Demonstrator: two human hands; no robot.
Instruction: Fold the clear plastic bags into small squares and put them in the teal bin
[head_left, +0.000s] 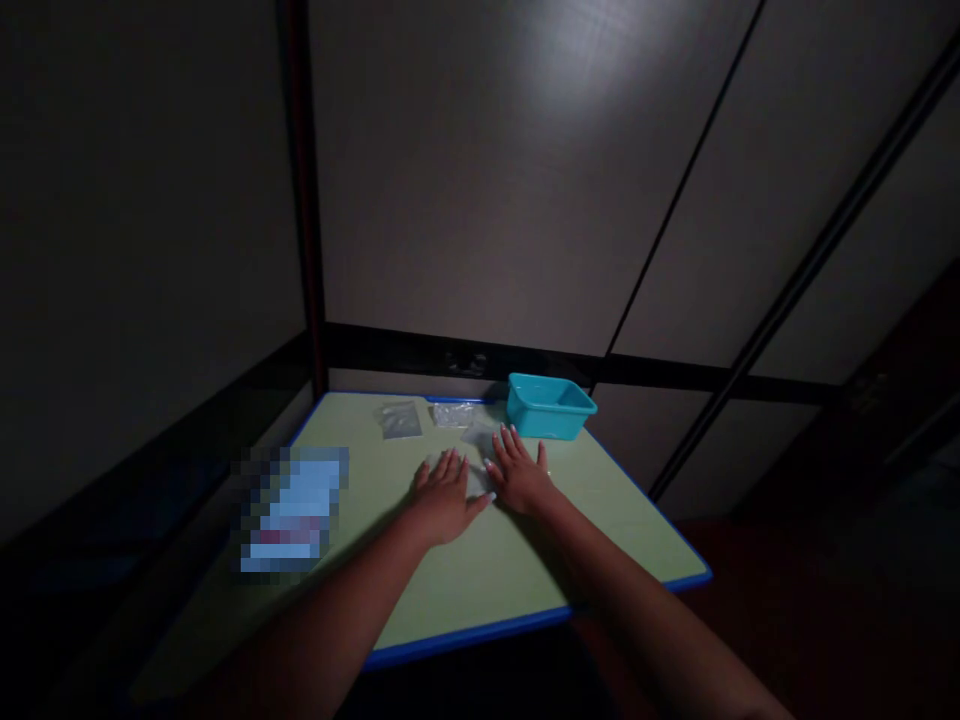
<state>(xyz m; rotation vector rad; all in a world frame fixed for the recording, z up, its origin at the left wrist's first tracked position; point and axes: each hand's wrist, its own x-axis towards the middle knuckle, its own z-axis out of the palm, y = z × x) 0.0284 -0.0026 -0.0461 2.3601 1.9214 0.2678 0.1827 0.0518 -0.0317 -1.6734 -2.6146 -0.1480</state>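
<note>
My left hand [442, 500] lies palm down with its fingers stretched out. Beside it, my right hand [520, 478] is also flat, its fingers spread and pointing away from me. A thin clear plastic bag [478, 483] shows between the two hands and partly beneath them; its full outline is hidden. Just past the right fingertips is more clear plastic [478, 433], and I cannot tell whether it belongs to the same bag. Neither hand grips anything.
A turquoise plastic basin [551, 420] stands at the table's back right. Toward the back lie a flat clear bag [402, 420] and a crinkled clear packet [453, 415]. A pixelated, screen-like object [296, 510] is on the left. Blue edging [472, 633] rims the pale green table [465, 580]; panels rise behind.
</note>
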